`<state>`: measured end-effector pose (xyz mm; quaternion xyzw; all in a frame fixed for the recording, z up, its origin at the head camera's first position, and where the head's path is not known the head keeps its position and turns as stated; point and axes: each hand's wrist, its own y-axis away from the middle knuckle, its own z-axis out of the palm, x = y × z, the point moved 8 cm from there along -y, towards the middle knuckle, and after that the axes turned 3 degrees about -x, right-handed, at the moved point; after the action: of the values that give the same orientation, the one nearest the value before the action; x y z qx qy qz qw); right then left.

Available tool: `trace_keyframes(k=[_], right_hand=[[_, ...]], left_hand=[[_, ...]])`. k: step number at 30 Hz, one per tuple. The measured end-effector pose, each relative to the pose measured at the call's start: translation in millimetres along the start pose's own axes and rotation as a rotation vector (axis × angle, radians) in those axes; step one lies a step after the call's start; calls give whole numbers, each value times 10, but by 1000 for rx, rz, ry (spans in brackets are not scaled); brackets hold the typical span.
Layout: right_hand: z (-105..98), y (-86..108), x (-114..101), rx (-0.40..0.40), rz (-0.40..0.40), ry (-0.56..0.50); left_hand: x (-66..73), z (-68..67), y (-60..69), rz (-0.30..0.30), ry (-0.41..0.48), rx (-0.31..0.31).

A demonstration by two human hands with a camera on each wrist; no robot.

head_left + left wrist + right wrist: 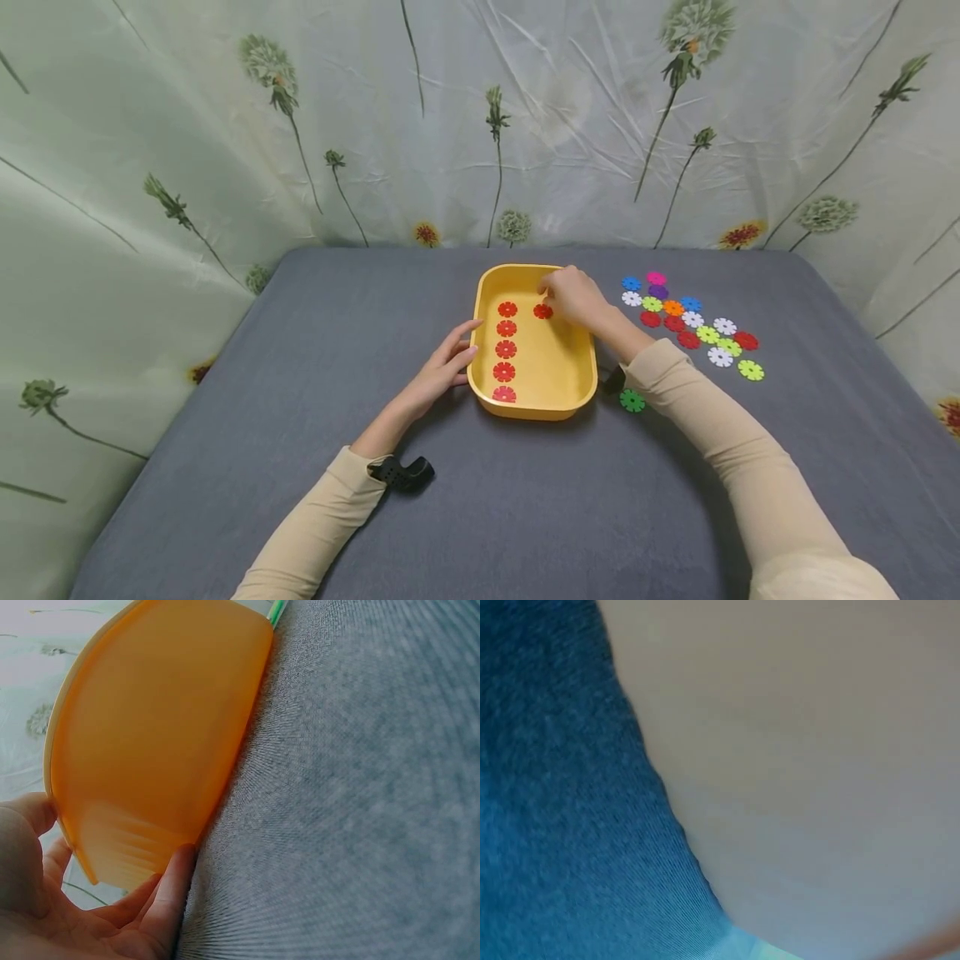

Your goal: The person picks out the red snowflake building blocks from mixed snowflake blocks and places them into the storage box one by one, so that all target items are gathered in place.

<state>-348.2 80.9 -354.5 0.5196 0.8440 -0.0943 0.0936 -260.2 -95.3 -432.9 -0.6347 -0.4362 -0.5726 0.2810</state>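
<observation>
A yellow tray [534,408] stands on the grey cloth. Along its left side lies a column of several red flower-shaped discs [506,349]. The left hand [442,367] touches the tray's left wall from outside with spread fingers; the left wrist view shows this hand [112,915] against the orange-looking wall [165,712]. Inside the tray's upper right part is the right hand [576,297], fingers bent downward, beside another red disc [542,312]. Whether it pinches anything is hidden. A pale, blurred surface fills most of the right wrist view, and no fingers can be made out clearly.
Right of the tray lie scattered flower discs in several colours, among them an orange disc [673,307] and a lime one [751,370]. A green disc [632,401] lies below the right forearm. Behind the table hangs a curtain [450,125] with dandelion prints.
</observation>
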Motion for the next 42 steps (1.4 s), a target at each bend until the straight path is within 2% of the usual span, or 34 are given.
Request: trace_keyframes(k=[6,21,29,42], right_hand=[[-127,72,-2,45,-23,-33],[-366,205,110,172,-22,-99],[-427,317,279,205,39,-144],[-546,546,617,271,111,-179]], left_hand=[[-11,0,-5,-8,-5,1],[-3,-19,-7,-8,0,5],[14,-3,2,18,27,-8],[-3,-4,-12,15,20,-11]])
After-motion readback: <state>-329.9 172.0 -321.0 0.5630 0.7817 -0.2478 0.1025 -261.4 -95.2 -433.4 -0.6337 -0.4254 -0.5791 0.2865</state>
